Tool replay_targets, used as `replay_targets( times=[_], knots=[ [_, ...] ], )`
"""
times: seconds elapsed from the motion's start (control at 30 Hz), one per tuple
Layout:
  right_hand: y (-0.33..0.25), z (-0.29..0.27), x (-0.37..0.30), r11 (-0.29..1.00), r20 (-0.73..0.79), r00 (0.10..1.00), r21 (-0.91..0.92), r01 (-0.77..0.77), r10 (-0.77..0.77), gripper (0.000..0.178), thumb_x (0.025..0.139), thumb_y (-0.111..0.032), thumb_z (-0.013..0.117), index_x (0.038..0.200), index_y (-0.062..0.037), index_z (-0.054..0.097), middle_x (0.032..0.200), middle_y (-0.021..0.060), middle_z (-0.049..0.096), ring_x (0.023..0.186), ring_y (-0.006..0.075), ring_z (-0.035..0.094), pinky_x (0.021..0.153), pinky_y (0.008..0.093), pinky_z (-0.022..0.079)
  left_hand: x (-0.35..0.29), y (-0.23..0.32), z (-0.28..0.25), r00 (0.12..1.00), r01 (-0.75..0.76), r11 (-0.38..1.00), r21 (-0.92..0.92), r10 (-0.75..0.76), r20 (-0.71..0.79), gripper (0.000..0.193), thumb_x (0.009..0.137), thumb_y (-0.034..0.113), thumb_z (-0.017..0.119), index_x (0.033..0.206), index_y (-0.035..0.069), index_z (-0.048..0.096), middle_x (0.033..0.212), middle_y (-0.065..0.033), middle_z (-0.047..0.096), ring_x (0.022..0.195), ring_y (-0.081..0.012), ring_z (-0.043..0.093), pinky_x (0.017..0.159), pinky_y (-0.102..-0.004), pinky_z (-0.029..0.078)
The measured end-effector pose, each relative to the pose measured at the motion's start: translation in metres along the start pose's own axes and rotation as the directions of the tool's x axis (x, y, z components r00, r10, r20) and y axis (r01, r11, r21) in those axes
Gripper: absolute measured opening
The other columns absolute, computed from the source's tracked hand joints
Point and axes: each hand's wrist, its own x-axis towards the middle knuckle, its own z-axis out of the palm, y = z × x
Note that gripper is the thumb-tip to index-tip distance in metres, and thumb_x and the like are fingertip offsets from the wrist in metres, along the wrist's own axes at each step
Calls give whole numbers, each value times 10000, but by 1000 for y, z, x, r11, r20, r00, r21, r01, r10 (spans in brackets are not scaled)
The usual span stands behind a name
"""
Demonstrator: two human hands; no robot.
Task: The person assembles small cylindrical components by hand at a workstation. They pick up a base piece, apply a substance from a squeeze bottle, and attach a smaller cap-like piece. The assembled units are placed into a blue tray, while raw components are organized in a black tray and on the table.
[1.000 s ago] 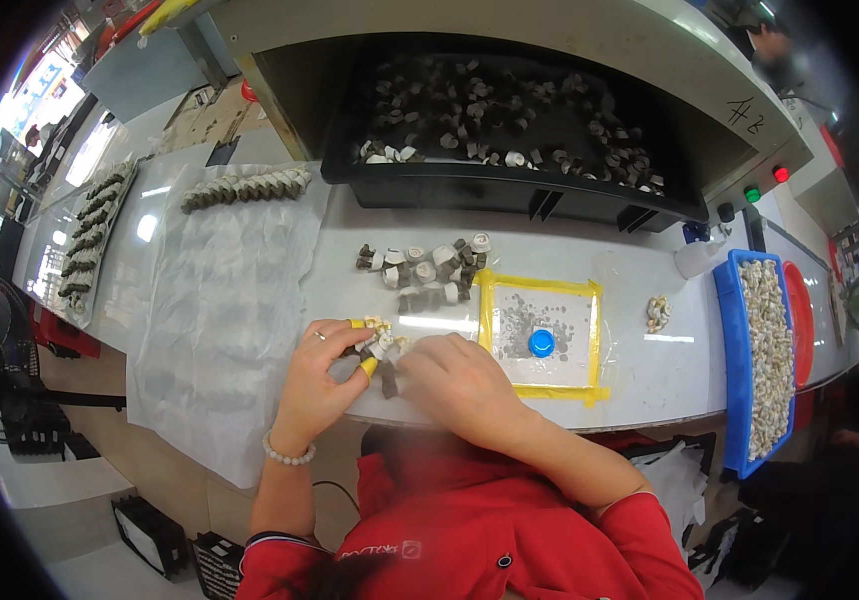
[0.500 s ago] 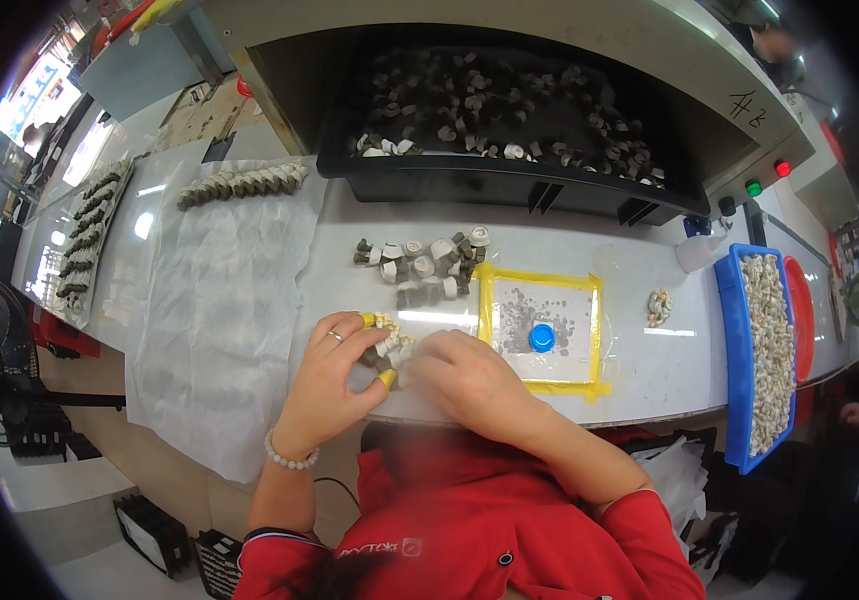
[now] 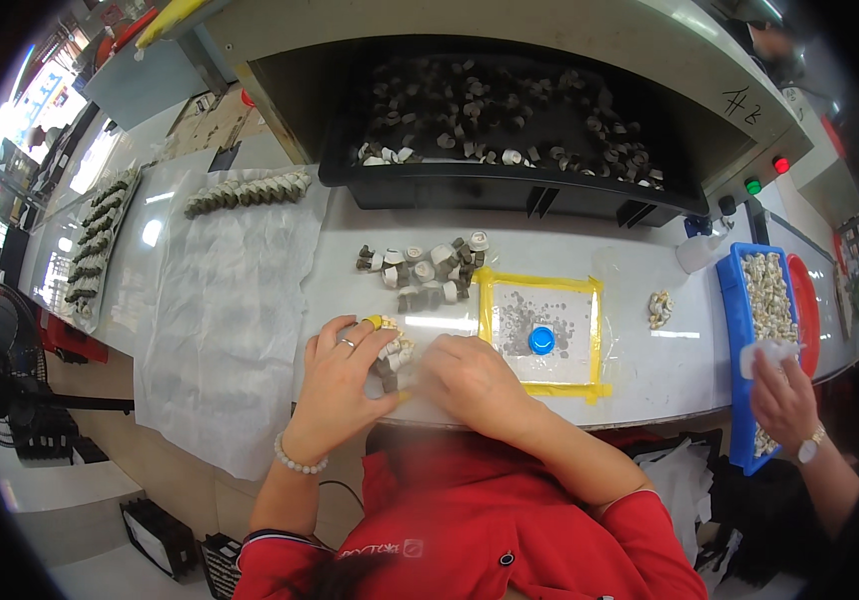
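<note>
In front of me lies a short row of small white-and-dark parts on the white table. My left hand is closed round the row, its thumb and fingers at the two ends, with yellow covers on some fingertips. Close to the row's right side is my right hand; its fingers curl toward the parts but are blurred, so what they hold is hidden. Beyond both hands sits a loose cluster of similar white and dark pieces.
A yellow-taped square holds a blue round cap. At right stands a blue tray of small parts, with another person's hand over it. Behind is a black bin; white sheets lie left.
Another person's hand, holding something whitish, has come in over the blue tray from the right. My left hand has shifted slightly round the row; my right hand stays beside it.
</note>
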Motion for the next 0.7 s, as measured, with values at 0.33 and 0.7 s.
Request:
replay_targets(
  times=[0.33,0.7],
  knots=[
    [4,8,-14,994,-114,989,-75,83,-91,58,729,-87,572,768,-52,548,802,101,541,771,289,560,685,399,449,1,20,8,995,103,987,123,-104,3,578,561,213,693,1104,69,554,1156,-124,549,1138,-365,436,928,-465,354],
    [21,-74,-122,971,-367,928,-192,-144,65,192,763,-66,646,953,-40,647,881,112,617,820,284,593,728,388,481,9,26,6,997,69,987,143,-73,22,554,524,231,692,1039,64,573,1076,-127,560,971,-344,452,858,-453,376]
  ],
)
